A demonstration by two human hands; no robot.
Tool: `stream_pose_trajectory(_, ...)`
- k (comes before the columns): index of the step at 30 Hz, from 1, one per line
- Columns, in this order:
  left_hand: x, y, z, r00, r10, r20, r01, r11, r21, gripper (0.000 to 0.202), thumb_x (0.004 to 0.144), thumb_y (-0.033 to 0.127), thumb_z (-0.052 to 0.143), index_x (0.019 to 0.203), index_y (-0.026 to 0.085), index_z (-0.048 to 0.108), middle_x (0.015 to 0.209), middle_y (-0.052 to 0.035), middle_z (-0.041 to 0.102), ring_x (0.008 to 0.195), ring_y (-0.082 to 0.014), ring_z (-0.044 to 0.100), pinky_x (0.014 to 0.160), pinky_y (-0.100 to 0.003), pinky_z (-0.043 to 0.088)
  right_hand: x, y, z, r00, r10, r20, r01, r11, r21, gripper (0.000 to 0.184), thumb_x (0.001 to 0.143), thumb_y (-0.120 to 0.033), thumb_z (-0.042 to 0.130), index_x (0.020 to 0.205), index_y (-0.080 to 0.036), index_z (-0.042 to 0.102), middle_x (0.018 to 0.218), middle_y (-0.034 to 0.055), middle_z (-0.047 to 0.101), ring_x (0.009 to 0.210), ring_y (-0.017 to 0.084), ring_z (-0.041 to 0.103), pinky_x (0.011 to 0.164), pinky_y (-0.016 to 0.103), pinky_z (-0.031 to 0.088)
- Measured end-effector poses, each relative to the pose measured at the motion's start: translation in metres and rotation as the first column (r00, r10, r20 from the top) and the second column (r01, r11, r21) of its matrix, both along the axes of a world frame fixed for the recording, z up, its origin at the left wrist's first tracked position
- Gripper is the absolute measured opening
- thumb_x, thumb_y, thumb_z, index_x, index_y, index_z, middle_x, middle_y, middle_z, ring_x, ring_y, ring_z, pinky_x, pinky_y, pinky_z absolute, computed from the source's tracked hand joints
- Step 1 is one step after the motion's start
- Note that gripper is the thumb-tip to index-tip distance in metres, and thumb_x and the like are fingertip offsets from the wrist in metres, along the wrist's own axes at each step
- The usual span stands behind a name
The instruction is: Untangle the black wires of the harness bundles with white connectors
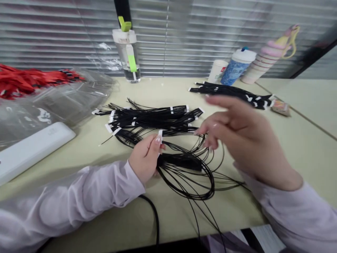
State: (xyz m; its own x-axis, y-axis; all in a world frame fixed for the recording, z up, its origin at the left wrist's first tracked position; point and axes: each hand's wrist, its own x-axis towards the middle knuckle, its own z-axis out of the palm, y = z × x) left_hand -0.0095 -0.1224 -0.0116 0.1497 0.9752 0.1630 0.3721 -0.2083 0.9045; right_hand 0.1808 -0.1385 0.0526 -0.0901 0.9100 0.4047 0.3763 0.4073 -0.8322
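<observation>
My left hand [145, 156] is closed around one end of a loose bundle of thin black cables [188, 188], with a small white connector [160, 135] poking up by the thumb. From that hand the cables loop out to the right over the table, and some trail toward the front edge. Raised over the right side of these loops is my right hand [237, 137], its fingers apart and nothing visible in them. Behind both hands lies a pile of black cables [150, 117] with white connector ends.
At left, red cables [31, 80] rest on clear plastic bags [71, 102], near a long white case [37, 147]. Along the blinds stand a clear bottle [127, 52], a white cup [217, 70], a blue cup [237, 66] and a pink bottle [268, 58]. More black cables [231, 92] lie back right.
</observation>
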Motion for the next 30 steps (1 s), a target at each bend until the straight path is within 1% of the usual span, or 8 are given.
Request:
stream_pose_trajectory(1,0.000,0.000,0.000,1.000,-0.007,-0.008,0.007,1.000,0.011,0.033,0.088,0.039,0.033,0.070,0.017,0.050,0.063,-0.0015,0.056,0.056,-0.0110,0.053,0.041,-0.019,0.040,-0.003,0.000,-0.004,0.990,0.027,0.138,-0.025,1.000,-0.012,0.028,0.082,-0.015,0.049,0.108,-0.023,0.056,0.073,-0.0019,0.063,0.051,0.006,0.053,0.052,0.021,0.047)
stream_pose_trajectory(3,-0.001,0.000,0.000,1.000,-0.017,-0.013,0.017,1.000,0.015,0.033,0.088,0.039,0.033,0.070,0.018,0.050,0.062,-0.0012,0.055,0.059,-0.0122,0.054,0.045,-0.020,0.041,-0.008,0.001,-0.010,0.932,0.030,0.360,-0.057,0.996,0.066,0.017,0.081,-0.014,0.050,0.092,-0.020,0.062,0.075,-0.0007,0.064,0.063,0.008,0.057,0.059,0.021,0.046)
stream_pose_trajectory(6,0.000,0.000,-0.001,1.000,-0.018,0.001,0.018,1.000,-0.009,0.033,0.087,0.039,0.033,0.069,0.018,0.050,0.059,0.0001,0.054,0.055,-0.0115,0.053,0.044,-0.021,0.041,-0.013,0.003,-0.019,0.864,0.003,0.503,-0.112,0.976,0.186,0.012,0.081,-0.014,0.051,0.080,-0.018,0.063,0.076,-0.0003,0.063,0.070,0.008,0.056,0.065,0.020,0.042)
stream_pose_trajectory(11,0.001,-0.001,0.000,0.998,-0.025,0.062,0.032,0.992,-0.122,0.035,0.087,0.044,0.033,0.067,0.018,0.047,0.055,0.0029,0.050,0.037,-0.0073,0.041,0.033,-0.021,0.033,-0.016,0.005,-0.024,0.827,-0.054,0.559,-0.111,0.960,0.256,0.011,0.082,-0.015,0.050,0.076,-0.016,0.059,0.073,-0.0008,0.060,0.066,0.007,0.053,0.061,0.019,0.038)
stream_pose_trajectory(19,0.001,-0.003,0.002,0.996,-0.045,0.078,0.058,0.983,-0.172,0.036,0.087,0.043,0.032,0.066,0.018,0.047,0.057,0.0027,0.048,0.031,-0.0049,0.036,0.025,-0.018,0.028,-0.017,0.006,-0.030,0.772,-0.098,0.628,-0.131,0.942,0.308,0.020,0.087,-0.023,0.044,0.077,-0.016,0.060,0.074,0.0011,0.060,0.067,0.009,0.052,0.059,0.021,0.036)
stream_pose_trajectory(22,0.000,-0.002,0.001,0.995,-0.062,0.075,0.072,0.988,-0.134,0.035,0.087,0.041,0.033,0.066,0.017,0.048,0.055,0.0033,0.046,0.033,-0.0051,0.037,0.028,-0.017,0.029,-0.017,0.004,-0.030,0.759,-0.120,0.640,-0.129,0.936,0.328,0.020,0.087,-0.022,0.044,0.078,-0.016,0.061,0.075,0.0013,0.061,0.067,0.009,0.053,0.060,0.021,0.037)
stream_pose_trajectory(26,0.000,-0.001,0.002,0.997,-0.067,0.049,0.071,0.994,-0.083,0.034,0.087,0.038,0.033,0.064,0.017,0.047,0.051,0.0034,0.044,0.039,-0.0067,0.040,0.033,-0.017,0.032,-0.015,0.003,-0.030,0.752,-0.093,0.652,-0.185,0.920,0.346,0.017,0.087,-0.024,0.046,0.083,-0.016,0.061,0.078,0.0010,0.061,0.070,0.009,0.054,0.061,0.021,0.039)
stream_pose_trajectory(30,0.000,-0.001,0.003,0.997,-0.069,0.042,0.073,0.993,-0.092,0.035,0.087,0.037,0.033,0.062,0.017,0.046,0.049,0.0038,0.043,0.040,-0.0070,0.040,0.035,-0.017,0.032,-0.014,0.003,-0.032,0.749,-0.103,0.655,-0.223,0.891,0.395,0.015,0.086,-0.020,0.047,0.087,-0.016,0.062,0.085,0.0029,0.063,0.076,0.011,0.057,0.062,0.021,0.042)
